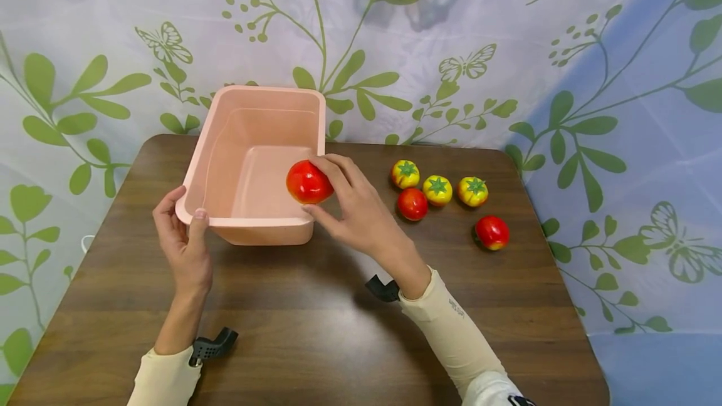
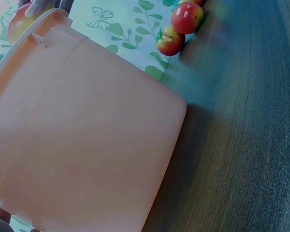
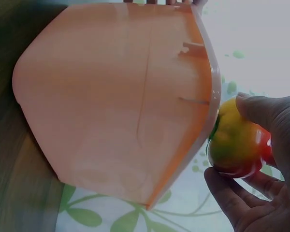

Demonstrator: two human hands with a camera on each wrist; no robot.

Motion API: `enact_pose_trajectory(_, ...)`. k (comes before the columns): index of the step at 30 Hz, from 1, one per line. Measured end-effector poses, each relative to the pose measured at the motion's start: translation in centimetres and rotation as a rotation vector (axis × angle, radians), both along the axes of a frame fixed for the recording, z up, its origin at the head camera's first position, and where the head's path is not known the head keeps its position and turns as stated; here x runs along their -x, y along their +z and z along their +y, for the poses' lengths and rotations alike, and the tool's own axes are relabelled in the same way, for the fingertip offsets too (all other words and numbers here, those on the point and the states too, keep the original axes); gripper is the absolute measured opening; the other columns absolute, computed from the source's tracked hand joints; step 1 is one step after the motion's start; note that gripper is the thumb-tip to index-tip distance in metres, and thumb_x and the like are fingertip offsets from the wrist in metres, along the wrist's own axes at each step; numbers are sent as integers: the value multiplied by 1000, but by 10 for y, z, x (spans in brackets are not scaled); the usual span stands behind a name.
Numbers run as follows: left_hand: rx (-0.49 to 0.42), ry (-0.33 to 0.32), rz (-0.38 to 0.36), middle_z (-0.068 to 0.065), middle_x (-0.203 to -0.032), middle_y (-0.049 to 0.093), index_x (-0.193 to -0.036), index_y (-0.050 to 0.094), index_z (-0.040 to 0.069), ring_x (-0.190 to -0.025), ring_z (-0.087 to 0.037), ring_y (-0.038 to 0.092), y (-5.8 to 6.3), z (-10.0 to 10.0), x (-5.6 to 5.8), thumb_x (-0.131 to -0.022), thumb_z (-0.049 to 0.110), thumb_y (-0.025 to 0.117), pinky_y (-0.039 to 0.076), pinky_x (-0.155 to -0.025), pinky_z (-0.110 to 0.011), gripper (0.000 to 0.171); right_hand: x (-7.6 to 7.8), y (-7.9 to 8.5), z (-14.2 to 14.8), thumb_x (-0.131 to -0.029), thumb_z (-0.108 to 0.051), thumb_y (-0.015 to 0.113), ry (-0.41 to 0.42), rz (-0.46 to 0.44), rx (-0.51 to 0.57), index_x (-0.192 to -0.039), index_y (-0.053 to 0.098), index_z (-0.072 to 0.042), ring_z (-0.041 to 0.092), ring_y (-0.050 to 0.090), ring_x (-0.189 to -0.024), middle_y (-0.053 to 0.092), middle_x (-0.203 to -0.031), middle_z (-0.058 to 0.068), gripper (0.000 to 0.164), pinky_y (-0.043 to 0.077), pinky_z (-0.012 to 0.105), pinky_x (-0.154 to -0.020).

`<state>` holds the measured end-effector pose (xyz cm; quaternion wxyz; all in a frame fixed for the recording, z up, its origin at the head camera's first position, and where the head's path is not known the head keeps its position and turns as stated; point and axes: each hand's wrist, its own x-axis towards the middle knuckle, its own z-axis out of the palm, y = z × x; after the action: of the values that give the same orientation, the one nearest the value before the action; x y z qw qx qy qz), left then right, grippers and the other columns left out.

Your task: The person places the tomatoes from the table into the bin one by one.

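A pink plastic bin (image 1: 225,222) stands on the left part of the table, its inside visible from above. My left hand (image 1: 183,246) grips the bin's near left corner, thumb over the rim. Between the thumb and fingers of my right hand (image 1: 361,212) is a red tomato (image 1: 309,182), held above the bin's near right rim. The right wrist view shows the same tomato (image 3: 234,140) with a yellow-green underside, close beside the bin's rim (image 3: 215,92). In the left wrist view the bin's outer wall (image 2: 92,130) fills much of the picture.
Right of the bin lie several more tomatoes: yellow ones with green tops, such as this yellow tomato (image 1: 437,190), a red tomato (image 1: 412,204) beside them, and another red tomato (image 1: 492,232) farther right. A leaf-patterned cloth (image 1: 361,49) hangs behind the brown table (image 1: 316,331).
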<state>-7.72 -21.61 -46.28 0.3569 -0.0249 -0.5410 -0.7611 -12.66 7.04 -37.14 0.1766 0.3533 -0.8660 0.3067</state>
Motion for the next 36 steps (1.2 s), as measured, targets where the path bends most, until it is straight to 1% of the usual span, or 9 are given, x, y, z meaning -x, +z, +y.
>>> enact_pose_trajectory(7, -2, -9, 5, -18, -147, 52, -148, 49, -5, -135, -31, 51, -1, -1, 1, -98, -6, 58, 50, -110, -25, 52, 0, -4, -6, -97, -33, 79, 11, 20, -34, -156, 46, -12, 24, 55, -139, 53, -153, 11, 71, 54, 38, -116)
enact_pose_trajectory(13, 3, -10, 0, -18, -146, 53, -148, 49, -5, -135, -30, 51, 0, 0, 2, -97, -6, 59, 50, -110, -25, 52, 0, -6, -3, -98, -35, 78, 6, 16, -37, -158, 45, -11, 24, 53, -141, 53, -155, 11, 72, 51, 39, -119)
enact_pose_trajectory(22, 13, -5, -26, -16, -148, 51, -149, 49, -4, -141, -33, 48, 1, -2, 2, -98, -4, 59, 49, -118, -25, 52, 2, -10, 2, -99, -33, 77, -4, -4, -25, -160, 43, -13, 22, 52, -140, 53, -154, 9, 73, 51, 38, -119)
enact_pose_trajectory(26, 5, 2, -27, -16, -147, 52, -147, 50, -4, -140, -32, 49, 2, -2, 3, -97, -4, 60, 48, -116, -25, 51, 4, -12, 4, -99, -33, 76, -8, -19, -22, -160, 43, -14, 22, 52, -141, 52, -154, 8, 72, 51, 38, -119)
enact_pose_trajectory(30, -10, 10, -17, -17, -145, 53, -145, 52, -4, -134, -30, 52, 2, -2, 5, -96, -6, 60, 50, -108, -25, 50, 5, -15, 7, -100, -35, 76, -20, -42, -17, -160, 44, -14, 22, 52, -142, 51, -156, 8, 71, 52, 39, -118)
enact_pose_trajectory(32, -17, 8, -11, -17, -145, 53, -145, 52, -5, -131, -30, 53, 1, -2, 5, -96, -6, 59, 50, -106, -25, 50, 6, -17, 10, -100, -37, 75, -27, -56, -11, -160, 44, -15, 22, 53, -141, 51, -157, 8, 71, 54, 40, -116)
enact_pose_trajectory(36, -19, -2, -6, -18, -145, 52, -147, 50, -6, -131, -30, 53, 1, -2, 5, -96, -6, 58, 50, -105, -26, 52, 7, -22, 15, -101, -40, 73, -35, -84, 13, -160, 45, -15, 21, 57, -136, 51, -157, 8, 70, 57, 38, -110)
